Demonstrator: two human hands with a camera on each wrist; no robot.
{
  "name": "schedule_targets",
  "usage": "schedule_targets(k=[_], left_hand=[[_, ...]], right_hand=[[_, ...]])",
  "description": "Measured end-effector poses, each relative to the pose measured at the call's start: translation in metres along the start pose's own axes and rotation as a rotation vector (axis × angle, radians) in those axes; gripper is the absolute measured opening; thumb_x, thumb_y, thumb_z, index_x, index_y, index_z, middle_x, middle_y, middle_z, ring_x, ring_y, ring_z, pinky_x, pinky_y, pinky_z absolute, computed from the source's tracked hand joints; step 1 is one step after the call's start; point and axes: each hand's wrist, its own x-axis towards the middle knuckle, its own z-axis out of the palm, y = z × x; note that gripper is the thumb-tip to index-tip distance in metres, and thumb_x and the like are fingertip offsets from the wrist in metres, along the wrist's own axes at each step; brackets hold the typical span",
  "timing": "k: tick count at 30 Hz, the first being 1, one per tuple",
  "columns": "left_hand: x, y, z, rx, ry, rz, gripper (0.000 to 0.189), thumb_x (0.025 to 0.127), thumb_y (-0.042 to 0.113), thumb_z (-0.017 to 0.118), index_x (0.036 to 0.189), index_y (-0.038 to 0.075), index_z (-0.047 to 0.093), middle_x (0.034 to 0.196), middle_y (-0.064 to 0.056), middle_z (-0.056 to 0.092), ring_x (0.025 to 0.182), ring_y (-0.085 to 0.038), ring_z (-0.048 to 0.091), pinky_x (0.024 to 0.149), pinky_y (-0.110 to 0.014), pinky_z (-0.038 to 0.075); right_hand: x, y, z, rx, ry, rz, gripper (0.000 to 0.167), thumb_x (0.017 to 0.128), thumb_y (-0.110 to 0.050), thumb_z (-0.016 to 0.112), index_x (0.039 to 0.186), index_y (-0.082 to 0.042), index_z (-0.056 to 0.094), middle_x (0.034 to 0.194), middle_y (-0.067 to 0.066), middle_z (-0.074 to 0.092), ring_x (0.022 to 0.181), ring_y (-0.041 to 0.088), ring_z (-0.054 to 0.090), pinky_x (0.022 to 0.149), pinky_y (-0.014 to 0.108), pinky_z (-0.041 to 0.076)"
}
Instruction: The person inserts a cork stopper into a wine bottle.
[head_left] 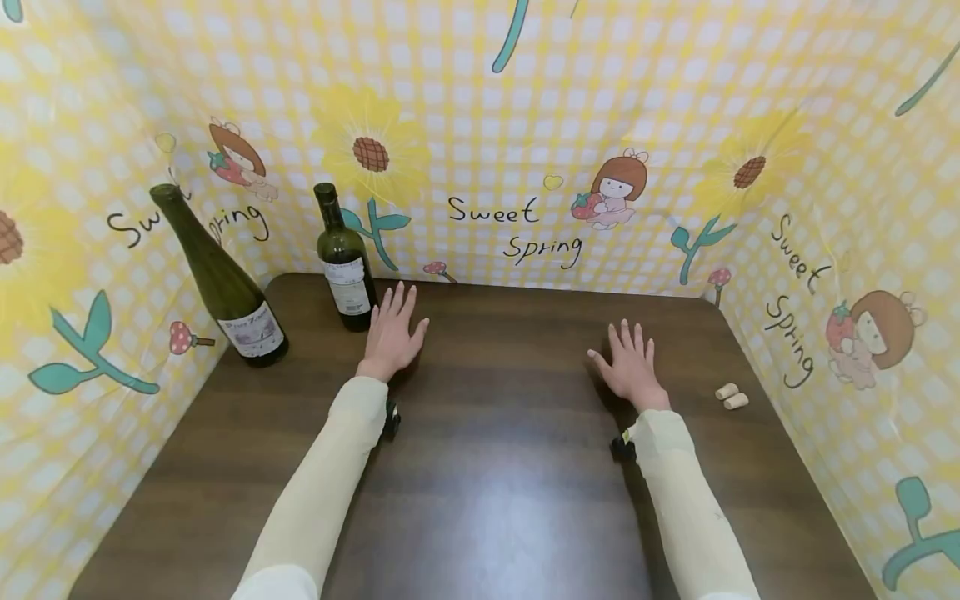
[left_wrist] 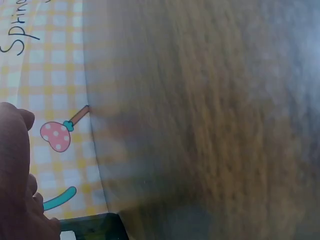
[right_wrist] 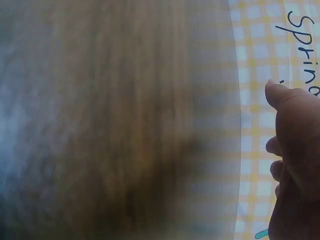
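Observation:
My left hand (head_left: 393, 333) is spread over the table at the left of centre, its fingers straight and holding nothing. Just beyond its fingertips, to the left, a green wine bottle (head_left: 346, 258) stands upright without a visible cork. Farther left is a taller green wine bottle (head_left: 217, 283) with a pale label. In the left wrist view, the base of a bottle (left_wrist: 95, 226) shows beside the left hand (left_wrist: 20, 170). My right hand (head_left: 628, 363), fingers also spread, is at the right with nothing in it. Two corks (head_left: 731, 396) lie to its right.
The dark brown wooden table (head_left: 487, 467) reflects light near its front. Yellow checked cloth (head_left: 480, 150) with printed flowers and figures walls off the back and both sides. The taller bottle stands near the left cloth, the corks near the right one.

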Motion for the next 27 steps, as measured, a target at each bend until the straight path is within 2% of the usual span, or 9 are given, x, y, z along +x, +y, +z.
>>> schedule_targets(k=[6,8,11,15,18,20,23,25,27], left_hand=[[-0.009,0.000,0.007,-0.064,0.014,0.048,0.068,0.106,0.032,0.049,0.163,0.008,0.019,0.170,-0.018,0.011,0.156,-0.040,0.009,0.122,-0.060,0.014],[-0.014,0.000,0.005,-0.122,0.021,0.075,0.064,0.104,0.026,0.052,0.160,0.008,0.028,0.169,-0.017,0.018,0.154,-0.040,0.019,0.120,-0.059,0.023],[-0.025,-0.002,-0.003,-0.214,0.035,0.113,0.052,0.103,0.022,0.054,0.153,0.008,0.046,0.163,-0.015,0.035,0.146,-0.037,0.039,0.112,-0.055,0.039],[-0.037,-0.008,-0.020,-0.293,0.098,0.165,0.034,0.101,0.017,0.057,0.132,0.006,0.066,0.139,-0.015,0.061,0.122,-0.034,0.061,0.097,-0.052,0.051],[-0.043,-0.018,-0.032,-0.333,0.184,0.178,0.019,0.097,0.012,0.062,0.112,0.006,0.072,0.113,-0.012,0.068,0.102,-0.029,0.066,0.087,-0.049,0.053],[-0.047,-0.024,-0.039,-0.357,0.247,0.168,0.011,0.094,0.010,0.066,0.103,0.005,0.072,0.102,-0.010,0.066,0.093,-0.027,0.065,0.083,-0.048,0.052],[-0.051,-0.033,-0.046,-0.400,0.333,0.119,0.013,0.091,0.008,0.070,0.102,0.001,0.069,0.100,-0.012,0.063,0.092,-0.029,0.062,0.081,-0.044,0.052],[-0.052,-0.037,-0.050,-0.431,0.364,0.050,0.022,0.091,0.010,0.071,0.108,-0.001,0.064,0.105,-0.015,0.060,0.095,-0.032,0.060,0.083,-0.036,0.051],[-0.052,-0.039,-0.054,-0.484,0.356,-0.051,0.035,0.092,0.016,0.072,0.117,-0.004,0.058,0.114,-0.020,0.056,0.103,-0.036,0.058,0.088,-0.036,0.051]], right_hand=[[-0.010,0.007,-0.003,-0.014,0.010,0.006,0.080,0.106,-0.051,0.042,0.160,0.003,0.019,0.166,0.031,0.003,0.153,0.051,-0.005,0.118,0.068,-0.005],[-0.015,0.010,-0.004,-0.015,0.005,0.003,0.079,0.106,-0.049,0.045,0.159,0.004,0.020,0.166,0.032,0.004,0.152,0.051,-0.004,0.118,0.068,-0.003],[-0.024,0.014,-0.007,-0.032,-0.008,-0.006,0.079,0.105,-0.045,0.050,0.158,0.006,0.020,0.165,0.034,0.004,0.152,0.053,-0.001,0.118,0.069,0.001],[-0.042,0.021,-0.018,-0.045,-0.001,0.009,0.082,0.101,-0.036,0.060,0.156,0.010,0.021,0.162,0.038,0.003,0.150,0.056,0.003,0.118,0.069,0.006],[-0.056,0.027,-0.031,-0.061,0.022,0.032,0.082,0.098,-0.032,0.065,0.154,0.013,0.024,0.160,0.041,0.006,0.148,0.058,0.007,0.117,0.070,0.009],[-0.064,0.033,-0.041,-0.078,0.041,0.042,0.081,0.098,-0.031,0.066,0.152,0.014,0.026,0.158,0.044,0.008,0.146,0.060,0.011,0.115,0.072,0.010],[-0.074,0.043,-0.056,-0.090,0.080,0.059,0.079,0.097,-0.029,0.066,0.150,0.016,0.029,0.155,0.047,0.012,0.142,0.063,0.015,0.113,0.074,0.012],[-0.077,0.054,-0.066,-0.096,0.108,0.075,0.078,0.097,-0.028,0.065,0.148,0.018,0.029,0.152,0.049,0.013,0.139,0.065,0.017,0.112,0.074,0.013],[-0.078,0.068,-0.074,-0.102,0.131,0.099,0.077,0.098,-0.027,0.064,0.147,0.020,0.029,0.150,0.051,0.016,0.136,0.066,0.019,0.110,0.076,0.016]])
